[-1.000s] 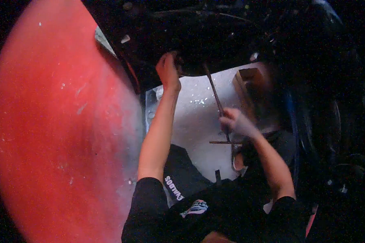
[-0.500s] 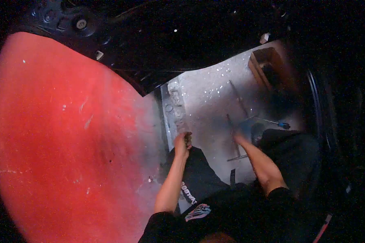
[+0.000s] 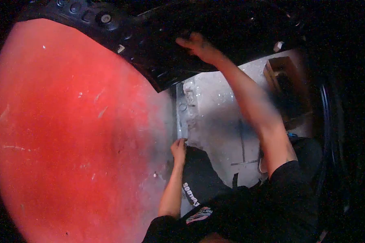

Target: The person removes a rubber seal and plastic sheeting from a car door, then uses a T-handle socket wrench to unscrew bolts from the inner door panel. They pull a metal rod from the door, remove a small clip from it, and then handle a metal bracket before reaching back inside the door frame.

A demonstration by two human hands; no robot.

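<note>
My right hand [image 3: 196, 44] is raised to the dark underside of the vehicle [image 3: 158, 44] and rests against it with fingers stretched out, nothing visible in it. My left hand [image 3: 178, 148] is low, by my knee in dark trousers [image 3: 198, 178], at the edge of the red body panel [image 3: 69, 133]. Its fingers are curled, and whether they pinch something small is unclear. A long T-handle tool [image 3: 242, 146] lies on the concrete floor [image 3: 219, 101] between my arms, touched by neither hand.
A metal plate or stand [image 3: 185, 109] stands on the floor just beyond my left hand. A wooden block [image 3: 284, 77] sits at the far right, a blue-handled tool [image 3: 293, 135] below it. A dark tyre [image 3: 332, 121] closes off the right side.
My right hand let go of the T-handle tool, now lying on the floor, and rose to the underside. My left hand came down from the underside to my knee.
</note>
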